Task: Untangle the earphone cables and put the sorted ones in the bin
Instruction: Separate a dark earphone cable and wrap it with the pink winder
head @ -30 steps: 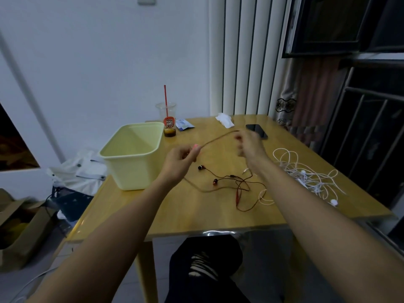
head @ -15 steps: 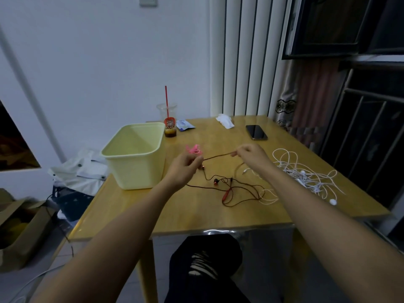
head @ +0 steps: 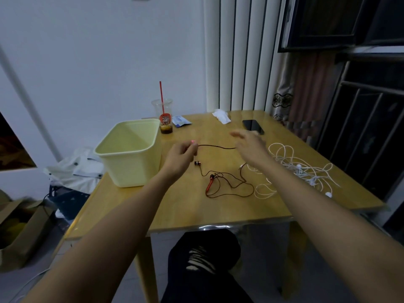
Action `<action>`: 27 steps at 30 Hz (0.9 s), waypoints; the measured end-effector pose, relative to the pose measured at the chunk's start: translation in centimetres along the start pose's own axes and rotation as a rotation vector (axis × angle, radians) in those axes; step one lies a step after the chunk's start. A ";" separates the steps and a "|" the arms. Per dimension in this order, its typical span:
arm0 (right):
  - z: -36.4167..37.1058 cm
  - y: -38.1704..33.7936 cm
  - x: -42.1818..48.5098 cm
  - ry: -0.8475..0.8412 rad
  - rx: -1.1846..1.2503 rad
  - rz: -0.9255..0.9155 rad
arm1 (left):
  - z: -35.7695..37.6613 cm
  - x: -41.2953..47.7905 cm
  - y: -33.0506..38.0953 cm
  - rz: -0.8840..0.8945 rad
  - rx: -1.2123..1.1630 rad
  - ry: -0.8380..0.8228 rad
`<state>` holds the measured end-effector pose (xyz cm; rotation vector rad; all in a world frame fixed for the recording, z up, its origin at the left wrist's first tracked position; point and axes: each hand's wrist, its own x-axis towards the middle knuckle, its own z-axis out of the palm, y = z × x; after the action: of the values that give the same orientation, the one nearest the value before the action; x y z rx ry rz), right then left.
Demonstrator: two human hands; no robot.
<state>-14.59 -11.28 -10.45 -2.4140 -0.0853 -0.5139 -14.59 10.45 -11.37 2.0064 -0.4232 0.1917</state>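
Observation:
A dark red earphone cable (head: 227,186) lies in loose loops on the middle of the wooden table (head: 196,211). My left hand (head: 181,155) pinches one end of it just above the table, beside the pale yellow bin (head: 131,154). From that pinch a strand runs right to my right hand (head: 251,147), whose fingers are spread and blurred; whether it grips the strand is unclear. A tangle of white earphone cables (head: 299,171) lies on the table to the right of my right arm.
A plastic cup (head: 162,117) with a red straw stands behind the bin. A blue packet (head: 180,120), a crumpled tissue (head: 222,115) and a black phone (head: 253,126) lie at the table's far side. Cardboard boxes (head: 19,226) sit on the floor at left.
My right hand has opened its fingers and moved farther right. The red cable's loops have spread out on the table. My left hand has stayed near the bin, still pinching the cable.

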 end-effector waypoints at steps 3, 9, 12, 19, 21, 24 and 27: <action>0.6 -2.7 -1.2 -0.371 0.266 -0.185 | 1.0 0.0 1.8 0.037 -0.018 -0.023; -0.3 -0.8 -0.4 -0.107 0.455 0.085 | -0.5 -0.8 0.4 -0.009 -0.001 -0.079; -0.3 0.5 -0.1 -0.106 0.309 0.221 | -0.8 -1.5 -0.5 -0.116 -0.075 -0.157; 1.6 -3.8 -1.4 -0.463 0.324 -0.137 | 1.3 -1.1 0.7 -0.147 -0.249 -0.141; 1.0 -4.1 -1.8 -0.515 0.331 -0.151 | 1.0 -1.1 0.4 -0.174 -0.292 -0.134; 0.5 -2.7 -1.7 -0.387 0.411 -0.083 | -0.2 -1.5 -0.9 -0.261 -0.337 -0.259; 1.4 -1.1 -0.9 -0.137 0.537 0.079 | -0.6 -1.9 -1.4 -0.305 -0.444 -0.393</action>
<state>-15.14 -9.49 -11.19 -1.9138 -0.1634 -0.2461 -15.82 11.94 -12.86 1.6345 -0.3601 -0.4573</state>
